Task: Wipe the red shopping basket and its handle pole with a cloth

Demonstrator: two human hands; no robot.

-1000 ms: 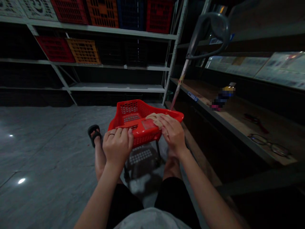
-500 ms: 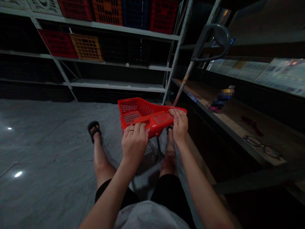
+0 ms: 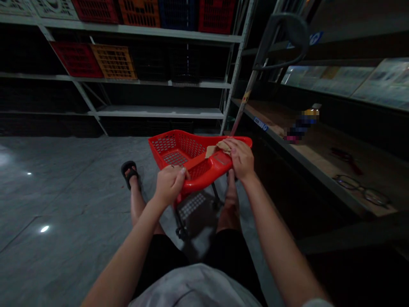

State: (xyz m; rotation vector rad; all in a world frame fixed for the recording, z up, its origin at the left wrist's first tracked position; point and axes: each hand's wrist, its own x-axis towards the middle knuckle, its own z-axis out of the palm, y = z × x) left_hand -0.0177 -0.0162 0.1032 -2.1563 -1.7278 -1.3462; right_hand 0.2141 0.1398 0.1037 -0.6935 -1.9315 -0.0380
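Note:
A small red plastic shopping cart (image 3: pixel 172 158) stands between my legs, its handle end toward me. My left hand (image 3: pixel 169 183) is closed round the left part of the handle (image 3: pixel 198 184). On the right side, my right hand (image 3: pixel 243 158) holds a crumpled tan cloth (image 3: pixel 224 146) against the top of the handle panel, with its fingers bent over it. Part of the cloth is hidden under those fingers. Below the basket, the cart's lower grid (image 3: pixel 192 205) and a black wheel (image 3: pixel 181 233) show.
A wooden shelf (image 3: pixel 275 121) at the right bears eyeglasses (image 3: pixel 362 189), a dark red tool (image 3: pixel 347 159) and a blurred-out object (image 3: pixel 302 125). A grey-handled pole (image 3: pixel 252 81) leans beside it. Metal racks (image 3: pixel 153 113) with coloured crates (image 3: pixel 115 62) stand behind.
My left hand has moved left along the handle. The cart has turned slightly, and the tan cloth now shows under my right hand. The view has shifted a little.

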